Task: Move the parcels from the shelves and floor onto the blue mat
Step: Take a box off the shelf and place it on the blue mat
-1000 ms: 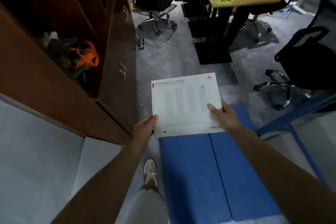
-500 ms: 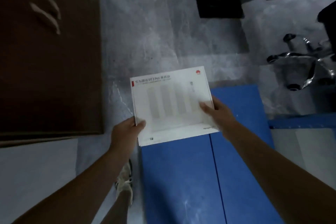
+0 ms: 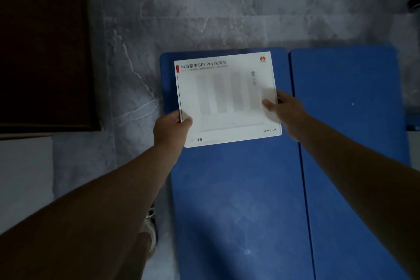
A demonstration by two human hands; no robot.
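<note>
Far to the left of the fingers stood a dark brown cabinet (image 3: 45, 41), with a pale board (image 3: 25, 166) lying below it, nearer the person. Grey marbled floor (image 3: 127, 63) lay between the cabinet and the left hand (image 3: 170, 130). A light shoe (image 3: 151, 227) showed on that floor under the left forearm, just beside the mat's left edge.

The left hand grasped the white box (image 3: 227, 98) at its left edge, close to the near corner. Its thumb (image 3: 186, 121) was curled over the printed top and the other fingers were hidden underneath. The box was flat and face up, over the far end of the left panel of the blue mat (image 3: 238, 188); whether it touched the mat could not be told.

The right hand (image 3: 289, 109) grasped the box's right edge, thumb on top and the remaining fingers out of sight beneath. Right of those fingers ran a seam, then the mat's second panel (image 3: 352, 120).
</note>
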